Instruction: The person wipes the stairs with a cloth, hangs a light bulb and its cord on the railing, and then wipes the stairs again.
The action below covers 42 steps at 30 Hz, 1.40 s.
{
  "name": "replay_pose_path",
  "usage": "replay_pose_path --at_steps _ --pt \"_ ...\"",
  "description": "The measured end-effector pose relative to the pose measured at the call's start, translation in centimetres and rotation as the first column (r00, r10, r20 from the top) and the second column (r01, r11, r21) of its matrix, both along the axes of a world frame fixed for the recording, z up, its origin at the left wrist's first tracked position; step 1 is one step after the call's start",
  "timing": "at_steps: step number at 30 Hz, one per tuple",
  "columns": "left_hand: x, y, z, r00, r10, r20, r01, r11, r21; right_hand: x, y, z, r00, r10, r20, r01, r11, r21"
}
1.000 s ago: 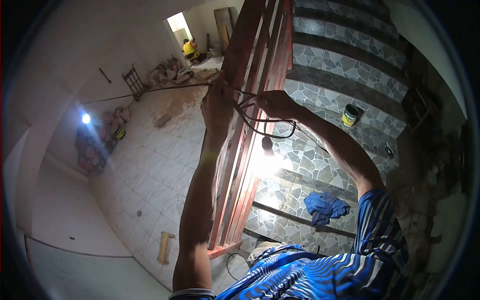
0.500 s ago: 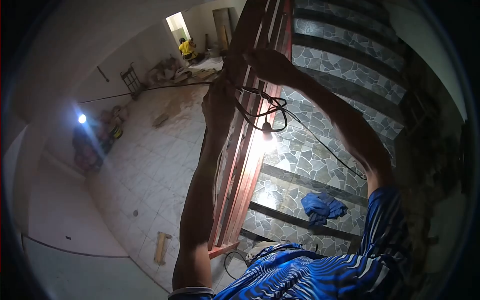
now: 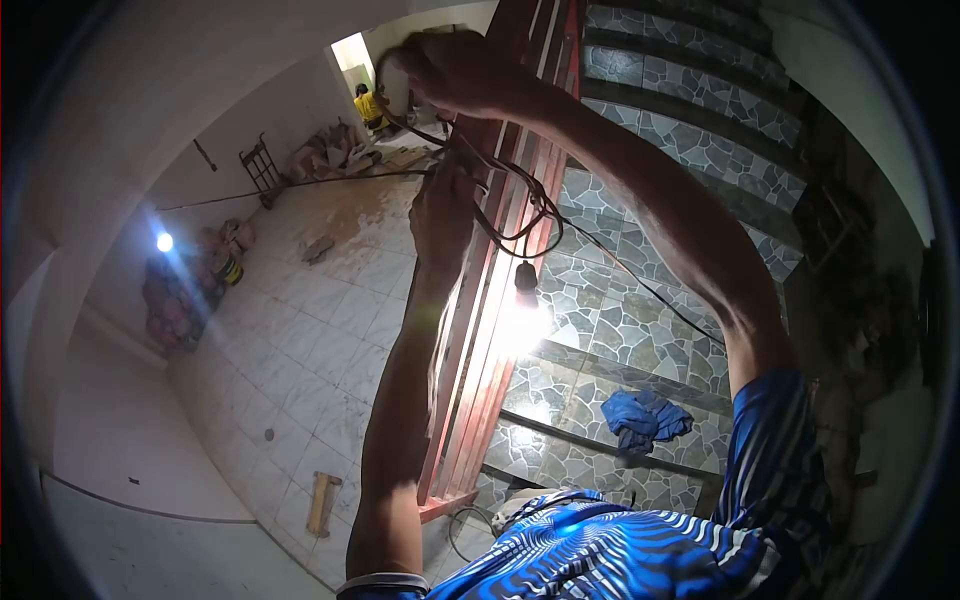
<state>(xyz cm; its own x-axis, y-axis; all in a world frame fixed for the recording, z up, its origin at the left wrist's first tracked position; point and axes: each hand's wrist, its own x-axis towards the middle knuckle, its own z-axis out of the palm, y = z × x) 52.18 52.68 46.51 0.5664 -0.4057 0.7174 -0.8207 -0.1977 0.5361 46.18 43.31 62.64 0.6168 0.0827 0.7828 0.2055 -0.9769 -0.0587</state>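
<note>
Above the red railing (image 3: 512,30), the right hand (image 3: 440,75) has its fingers curled on a bend of dark cable (image 3: 540,205), while the left hand (image 3: 440,215) closes around it beside the handrail. From where I stand, a hard tug could cinch those crossed loops into a tight snarl, or swing the lit bulb (image 3: 522,322) against the bars and break it, since it hangs free. The tangle lies just beyond the left fingers, toward the stairs (image 3: 625,65); the bulb dangles below it.
</note>
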Motion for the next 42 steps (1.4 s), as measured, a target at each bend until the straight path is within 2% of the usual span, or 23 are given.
replay_pose_path --at_steps 1,4,7,9,10,11,13,14,16,19,20,22,24,26,27,28,29,30,31,33,36,40,42 --pt "0.1 -0.1 -0.1 1.0 0.003 0.026 -0.003 1.0 -0.024 0.1 0.4 0.6 0.998 0.032 0.058 -0.03 0.999 -0.023" --pt "0.8 -0.6 -0.8 0.997 0.012 0.081 -0.006 0.997 -0.071 4.6 0.8 2.5 0.938 0.0 0.346 0.141 0.913 -0.383" --pt "0.9 -0.9 -0.8 0.996 0.002 0.088 0.004 0.997 -0.073 2.8 4.0 5.1 1.0 0.014 -0.026 -0.018 0.99 -0.14" --pt "0.6 -0.7 -0.6 0.996 -0.024 0.087 0.03 0.997 -0.075 3.3 5.7 4.8 0.998 0.025 0.055 0.001 0.906 -0.423" --pt "0.4 -0.5 -0.5 0.997 -0.019 0.07 0.023 0.999 -0.05 2.7 7.0 5.3 0.963 -0.054 -0.266 -0.033 0.949 -0.313" --pt "0.3 -0.4 -0.3 0.998 -0.014 0.054 0.016 1.0 -0.024 4.1 7.4 4.6 0.985 -0.028 -0.17 -0.062 0.863 -0.502" --pt "-0.1 0.1 0.0 1.0 -0.014 0.001 0.014 0.999 0.041 4.1 8.9 3.1 0.969 0.165 -0.186 -0.245 0.762 -0.6" --pt "-0.2 0.4 0.2 0.999 -0.015 -0.038 0.018 0.997 0.08 3.2 9.8 2.6 0.959 0.155 -0.238 -0.272 0.742 -0.613" --pt "-0.3 0.7 0.5 0.995 -0.013 -0.099 0.027 0.989 0.145 0.5 11.5 1.9 0.931 0.134 -0.339 -0.332 0.697 -0.635" --pt "-0.1 0.8 0.2 0.995 -0.021 -0.095 0.033 0.991 0.127 -4.8 11.5 1.2 0.831 0.192 -0.522 -0.401 0.857 -0.323" --pt "0.1 0.6 -0.2 0.998 -0.03 -0.056 0.035 0.997 0.075 -5.1 10.3 0.2 0.869 0.301 -0.393 -0.431 0.851 -0.299" --pt "0.7 -0.3 -1.2 0.996 -0.062 0.057 0.067 0.995 -0.077 -5.4 6.9 -2.6 0.866 0.488 -0.106 -0.498 0.827 -0.263" --pt "1.3 -1.3 -1.7 0.975 -0.078 0.207 0.128 0.963 -0.237 -9.5 4.0 -3.1 0.919 0.302 -0.254 -0.28 0.953 0.12" --pt "1.1 -1.2 -1.3 0.992 -0.04 0.119 0.06 0.984 -0.168 -11.7 -0.1 -5.2 0.885 0.16 -0.438 -0.063 0.971 0.229" --pt "0.7 -1.1 -0.6 0.999 0.016 0.03 -0.014 0.998 -0.058 -12.4 -2.5 -7.9 0.861 -0.002 -0.508 0.06 0.993 0.099" --pt "0.9 -1.4 -0.8 1.0 -0.004 0.005 0.004 0.997 -0.081 -12.5 -4.9 -11.1 0.815 -0.17 -0.554 0.175 0.984 -0.044" --pt "1.2 -1.6 -1.3 0.999 -0.026 -0.02 0.023 0.995 -0.101 -13.1 -5.8 -14.1 0.831 -0.222 -0.511 0.185 0.975 -0.122" --pt "1.3 -1.6 -1.6 0.998 -0.049 -0.045 0.043 0.992 -0.118 -13.2 -5.8 -15.1 0.743 -0.252 -0.62 0.245 0.964 -0.099" --pt "1.6 -1.5 -1.5 0.996 -0.067 -0.052 0.062 0.994 -0.087 -13.0 -5.7 -15.8 0.728 -0.194 -0.658 0.264 0.965 0.008" --pt "2.0 -1.2 -1.1 0.993 -0.1 -0.065 0.098 0.995 -0.023 -11.7 -6.5 -18.0 0.797 -0.227 -0.559 0.25 0.968 -0.037" --pt "1.9 -1.7 -1.3 0.996 -0.061 -0.062 0.054 0.993 -0.108 -10.0 -6.4 -18.8 0.864 -0.255 -0.433 0.263 0.964 -0.043" --pt "0.8 -1.0 -1.0 0.995 -0.048 -0.089 0.038 0.993 -0.115 -9.4 -7.0 -18.6 0.929 -0.28 -0.242 0.222 0.944 -0.242" --pt "0.6 -1.1 -0.9 0.998 -0.047 -0.046 0.038 0.984 -0.174 -9.6 -7.3 -18.0 0.94 -0.245 -0.237 0.21 0.964 -0.164"
